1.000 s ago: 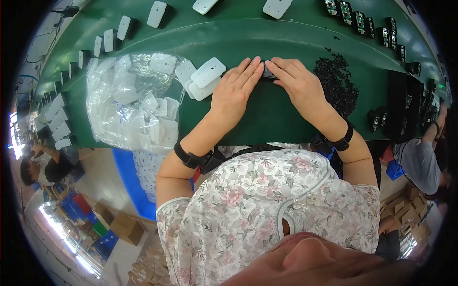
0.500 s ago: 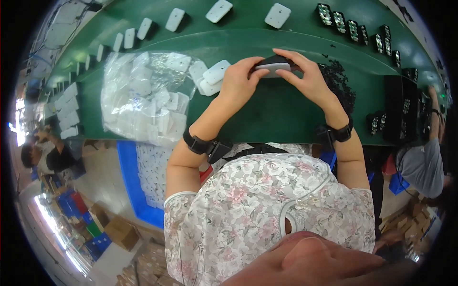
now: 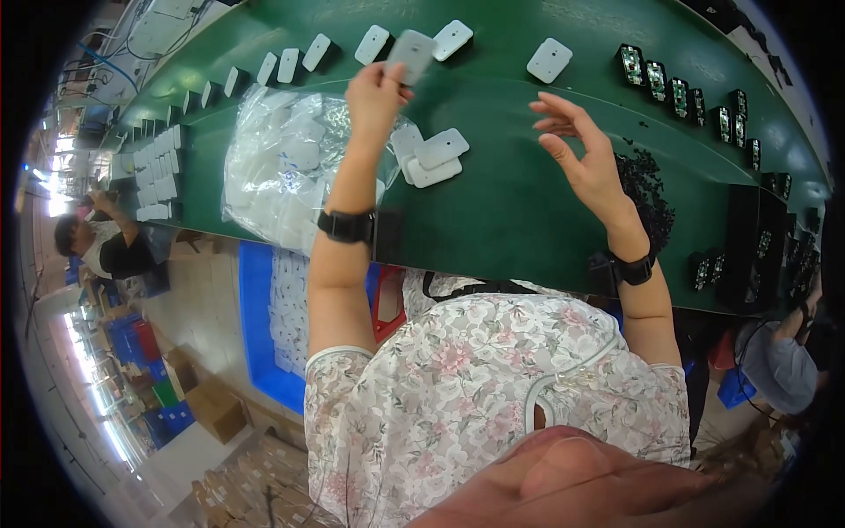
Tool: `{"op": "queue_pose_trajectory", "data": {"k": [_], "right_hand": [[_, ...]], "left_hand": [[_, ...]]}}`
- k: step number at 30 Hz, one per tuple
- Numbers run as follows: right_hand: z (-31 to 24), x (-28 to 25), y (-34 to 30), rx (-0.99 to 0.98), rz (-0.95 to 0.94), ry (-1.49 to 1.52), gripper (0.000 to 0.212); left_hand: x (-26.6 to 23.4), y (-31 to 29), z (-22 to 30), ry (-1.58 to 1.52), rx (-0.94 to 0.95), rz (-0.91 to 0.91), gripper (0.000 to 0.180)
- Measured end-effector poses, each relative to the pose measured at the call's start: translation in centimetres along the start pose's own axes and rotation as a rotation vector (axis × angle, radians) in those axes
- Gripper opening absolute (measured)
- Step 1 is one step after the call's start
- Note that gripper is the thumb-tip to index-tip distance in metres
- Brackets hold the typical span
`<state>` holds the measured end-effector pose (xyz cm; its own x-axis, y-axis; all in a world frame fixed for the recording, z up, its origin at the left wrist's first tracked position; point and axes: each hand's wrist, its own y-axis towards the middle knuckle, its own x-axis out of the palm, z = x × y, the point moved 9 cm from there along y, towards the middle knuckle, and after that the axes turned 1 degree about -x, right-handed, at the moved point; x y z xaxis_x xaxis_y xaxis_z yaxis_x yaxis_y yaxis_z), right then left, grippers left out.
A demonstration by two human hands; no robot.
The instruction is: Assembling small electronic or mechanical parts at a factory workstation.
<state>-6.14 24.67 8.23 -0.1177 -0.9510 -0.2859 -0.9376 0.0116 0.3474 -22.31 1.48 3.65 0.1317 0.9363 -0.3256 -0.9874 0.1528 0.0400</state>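
My left hand [image 3: 374, 101] is closed on the lower end of a device with a white cover [image 3: 414, 55], raised at the back of the green table. This device is a little blurred, and part of it is hidden by my fingers. It is beside other white-topped black cases [image 3: 453, 40] standing in a row. My right hand [image 3: 576, 145] hovers over the table with fingers apart and nothing in it. Between my arms lie several loose white covers [image 3: 443, 150], overlapping. A pile of small black parts [image 3: 647, 194] lies just right of my right hand.
A clear plastic bag of white covers [image 3: 282, 167] lies left on the green table [image 3: 502, 211]. Black cases with green circuit boards [image 3: 656, 79] stand far right, near a black box [image 3: 753, 246]. A blue crate [image 3: 255, 326] sits below the table. Other people work at both sides.
My hands have parted. The left one has carried the white-covered device left and away from me to the row; the right one has let go and opened. The view has shifted slightly.
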Motion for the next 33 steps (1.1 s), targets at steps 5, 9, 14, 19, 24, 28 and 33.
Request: {"op": "queue_pose_trajectory", "data": {"k": [5,9,14,19,24,28,33], "right_hand": [[0.8,0.4,-1.2,0.115,-0.064,0.04,0.039],[1.0,-0.3,-2.3,0.148,-0.057,0.059,0.034],[1.2,-2.3,-4.0,0.188,-0.016,0.026,0.031],[1.4,-5.3,-5.4,0.226,0.098,0.014,0.028],[2.7,-11.6,-7.9,0.313,0.401,-0.064,0.025],[3.8,-14.0,-9.1,0.349,0.53,-0.211,0.02],[6.0,-14.8,-8.8,0.365,0.474,-0.569,0.018]], "left_hand": [[-0.9,4.9,-3.6,0.198,-0.121,0.114,0.027],[-0.3,6.1,-4.6,0.261,-0.136,0.144,0.027],[-0.4,6.0,-4.0,0.334,-0.189,0.125,0.028],[-2.5,6.5,-4.7,0.54,-0.002,0.296,0.039],[-1.7,5.7,-4.1,0.58,-0.183,0.193,0.037],[-2.3,6.0,-4.5,0.696,-0.142,0.172,0.04],[0.9,0.2,3.2,0.921,0.109,0.074,0.04]]}}
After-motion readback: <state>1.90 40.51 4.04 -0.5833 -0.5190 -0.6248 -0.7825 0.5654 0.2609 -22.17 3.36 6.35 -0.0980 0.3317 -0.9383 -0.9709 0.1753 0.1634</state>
